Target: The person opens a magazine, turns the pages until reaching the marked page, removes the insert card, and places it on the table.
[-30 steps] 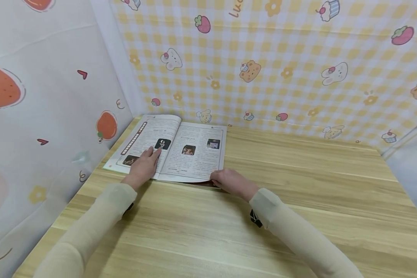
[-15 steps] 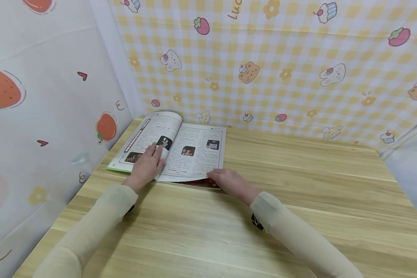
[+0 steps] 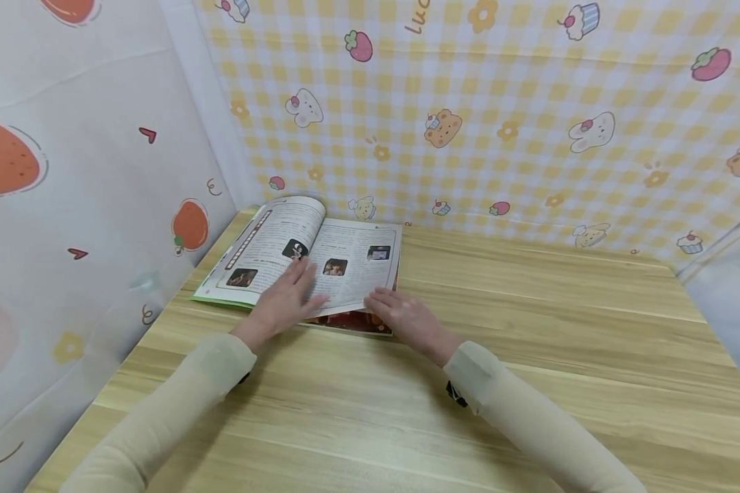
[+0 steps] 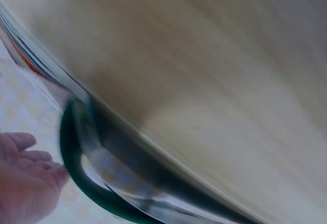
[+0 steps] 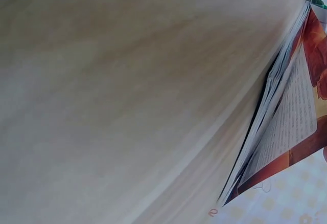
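My left hand (image 3: 284, 300) is over one open, white paper magazine (image 3: 351, 241), fingers straight; my right hand (image 3: 412, 320) touches its near right corner, maybe pinching, I can't tell.

Before you, one back cloth (image 3: 518, 85): yellow-and-white gingham, printed with pink strawberries (image 3: 359, 46), cupcakes (image 3: 580, 21), a brown bear head (image 3: 442, 128) and orange-yellow flowers (image 3: 483, 16), a faint horizontal crease across its upper part. To your left, one white hanging (image 3: 114, 82), lightly wrinkled, with large orange-red fruit (image 3: 6, 156) and small red hearts (image 3: 148, 135); to your right, one plain pale sheet (image 3: 736, 294), partly in view. Below you, one table (image 3: 561, 335), light wood grain, streaks running crosswise, its back edge meeting the gingham, a soft pale sheen (image 3: 376, 418) near the front.
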